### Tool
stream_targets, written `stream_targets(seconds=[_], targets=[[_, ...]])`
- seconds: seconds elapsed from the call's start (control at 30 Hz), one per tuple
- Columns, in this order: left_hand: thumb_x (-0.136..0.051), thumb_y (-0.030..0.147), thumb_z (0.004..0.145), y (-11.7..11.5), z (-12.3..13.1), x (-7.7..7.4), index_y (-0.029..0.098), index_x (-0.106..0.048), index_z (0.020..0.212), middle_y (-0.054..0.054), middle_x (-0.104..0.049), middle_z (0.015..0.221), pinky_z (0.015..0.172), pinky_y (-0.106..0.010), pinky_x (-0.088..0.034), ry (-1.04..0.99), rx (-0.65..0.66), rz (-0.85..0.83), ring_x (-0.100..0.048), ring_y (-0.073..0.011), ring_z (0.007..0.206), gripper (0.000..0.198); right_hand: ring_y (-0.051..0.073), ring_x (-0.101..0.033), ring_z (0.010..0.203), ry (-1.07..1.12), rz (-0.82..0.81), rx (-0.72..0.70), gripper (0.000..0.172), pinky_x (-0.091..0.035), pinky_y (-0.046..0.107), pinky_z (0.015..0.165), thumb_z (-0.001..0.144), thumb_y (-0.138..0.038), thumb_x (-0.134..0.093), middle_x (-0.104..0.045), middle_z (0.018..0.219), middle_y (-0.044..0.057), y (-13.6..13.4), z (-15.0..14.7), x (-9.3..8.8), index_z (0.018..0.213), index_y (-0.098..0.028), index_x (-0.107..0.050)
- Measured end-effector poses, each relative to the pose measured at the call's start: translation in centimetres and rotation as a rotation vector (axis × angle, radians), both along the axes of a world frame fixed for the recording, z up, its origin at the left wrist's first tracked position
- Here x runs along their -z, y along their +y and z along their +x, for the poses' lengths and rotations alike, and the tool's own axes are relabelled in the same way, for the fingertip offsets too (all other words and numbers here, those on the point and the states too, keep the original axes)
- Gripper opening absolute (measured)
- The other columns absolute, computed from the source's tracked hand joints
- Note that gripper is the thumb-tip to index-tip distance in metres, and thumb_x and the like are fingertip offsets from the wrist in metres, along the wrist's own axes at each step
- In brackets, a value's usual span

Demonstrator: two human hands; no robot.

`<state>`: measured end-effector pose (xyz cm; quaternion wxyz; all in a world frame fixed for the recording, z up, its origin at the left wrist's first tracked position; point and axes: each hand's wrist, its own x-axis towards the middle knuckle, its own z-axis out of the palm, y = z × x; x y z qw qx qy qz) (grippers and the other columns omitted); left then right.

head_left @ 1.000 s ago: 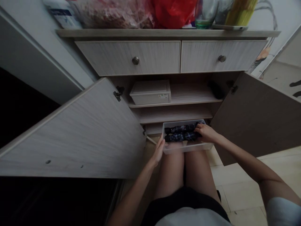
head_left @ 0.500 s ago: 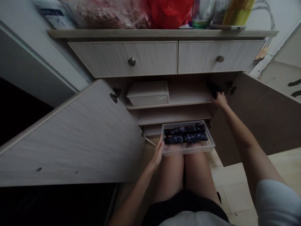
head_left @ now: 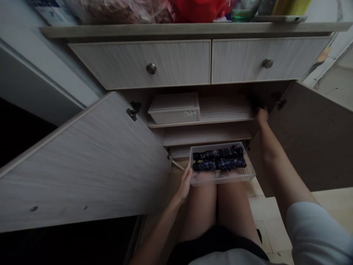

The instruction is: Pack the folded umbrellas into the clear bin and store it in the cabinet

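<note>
A translucent plastic box [head_left: 222, 180] rests across the thighs, and my left hand [head_left: 186, 181] grips its left end. Two folded plaid umbrellas [head_left: 220, 163] lie side by side in the box, their dark handles to the left. My right hand [head_left: 261, 115] reaches into the right end of the cabinet's upper shelf [head_left: 220, 108]. Its fingers close around a black object [head_left: 253, 100] whose kind is lost in shadow. On the left of that shelf sits a lidded white storage box [head_left: 176, 108] with a small label.
The left cabinet door [head_left: 91, 162] and the right cabinet door [head_left: 311, 136] stand swung out on either side. Above are two drawers with round knobs [head_left: 151, 68]. Plastic bags, a red bag [head_left: 200, 10] and a glass stand on the cabinet top [head_left: 165, 31].
My right hand has gone slightly deeper into the upper shelf with the black object. The view has shifted a little closer to the cabinet. My left hand stays on the plastic box.
</note>
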<state>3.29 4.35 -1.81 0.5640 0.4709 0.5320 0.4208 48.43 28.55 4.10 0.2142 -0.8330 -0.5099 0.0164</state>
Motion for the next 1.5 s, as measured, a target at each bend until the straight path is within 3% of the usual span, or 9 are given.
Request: stream_targets(seconds=[0.2,0.5,0.63,0.77,0.87,1.03,1.1,1.3,1.5], targets=[[-0.056,0.068,0.088,0.1,-0.2,0.2,0.029,-0.031,0.159,-0.007,-0.024,0.167,0.100,-0.049,-0.054,-0.036,0.009,-0.096,-0.059,-0.0369,0.127,0.084,0.035,-0.058,0.115,-0.178,-0.074,0.020,0.036,-0.053,0.045,0.090,0.087,-0.026,-0.058,-0.050,0.138,0.022,-0.7,-2.3,-0.9,0.117,-0.011,-0.072],[-0.061,0.071,0.083,0.2,-0.1,0.8,0.028,-0.038,0.156,-0.007,-0.028,0.166,0.111,-0.049,-0.045,-0.054,-0.011,-0.061,-0.044,-0.0367,0.142,0.088,0.040,-0.060,0.118,-0.098,-0.077,-0.018,0.085,-0.050,0.049,0.093,0.089,-0.056,-0.061,-0.056,0.130,0.032,0.6,-3.5,-1.5,0.148,0.000,-0.037],[-0.056,0.072,0.085,0.2,-0.2,0.7,0.029,-0.036,0.157,-0.007,-0.024,0.167,0.110,-0.054,-0.045,-0.043,0.010,-0.088,-0.051,-0.0380,0.136,0.086,0.039,-0.060,0.119,-0.024,-0.048,-0.003,0.064,-0.048,0.048,0.095,0.089,-0.042,-0.061,-0.060,0.124,0.032,0.9,-4.1,-0.8,0.136,0.000,-0.050],[-0.055,0.073,0.085,0.2,-0.3,0.6,0.026,-0.042,0.154,-0.005,-0.026,0.166,0.124,-0.047,-0.027,0.005,0.010,0.026,-0.030,-0.0329,0.151,0.084,0.038,-0.061,0.116,0.066,0.066,0.008,0.050,-0.048,0.048,0.097,0.086,-0.029,-0.061,-0.064,0.121,0.028,-0.2,-4.6,-1.0,0.129,-0.003,-0.058],[-0.056,0.075,0.083,0.2,-0.2,0.8,0.024,-0.042,0.154,-0.006,-0.029,0.165,0.124,-0.046,-0.028,0.009,0.001,0.046,-0.027,-0.0327,0.152,0.089,0.036,-0.062,0.115,0.165,0.212,-0.128,0.052,-0.048,0.047,0.099,0.085,-0.038,-0.064,-0.066,0.119,0.022,-2.5,-4.6,-1.0,0.128,-0.009,-0.060],[-0.055,0.076,0.084,0.0,0.0,1.0,0.027,-0.033,0.159,-0.006,-0.027,0.166,0.108,-0.053,-0.049,-0.027,0.010,-0.060,-0.057,-0.0375,0.130,0.092,0.031,-0.065,0.103,0.336,0.383,-0.536,0.059,-0.052,0.044,0.094,0.081,-0.061,-0.066,-0.069,0.108,0.013,-10.1,-5.4,-0.5,0.117,-0.015,-0.063],[-0.054,0.075,0.085,0.0,0.0,1.0,0.027,-0.033,0.158,-0.006,-0.028,0.166,0.106,-0.053,-0.051,-0.012,0.011,-0.058,-0.059,-0.0375,0.128,0.090,0.030,-0.066,0.099,0.342,0.354,-0.683,0.056,-0.054,0.043,0.091,0.081,-0.060,-0.067,-0.069,0.105,0.011,-13.8,-5.9,-0.5,0.116,-0.017,-0.064],[-0.048,0.068,0.091,-0.2,0.0,1.0,0.020,-0.041,0.155,-0.006,-0.034,0.163,0.125,-0.043,-0.027,0.077,0.020,0.114,-0.023,-0.0300,0.154,0.080,0.027,-0.068,0.096,0.256,0.067,-1.016,0.041,-0.056,0.040,0.087,0.087,-0.046,-0.065,-0.071,0.108,0.011,-22.2,-7.3,-1.9,0.118,-0.020,-0.064],[-0.044,0.064,0.093,-0.2,0.3,1.2,0.018,-0.035,0.157,-0.007,-0.026,0.166,0.128,-0.039,-0.011,0.110,0.039,0.135,-0.014,-0.0238,0.156,0.079,0.027,-0.065,0.106,0.087,-0.058,-1.225,0.035,-0.053,0.039,0.091,0.090,-0.030,-0.061,-0.069,0.113,0.014,-23.9,-9.7,-2.1,0.123,-0.019,-0.061]])
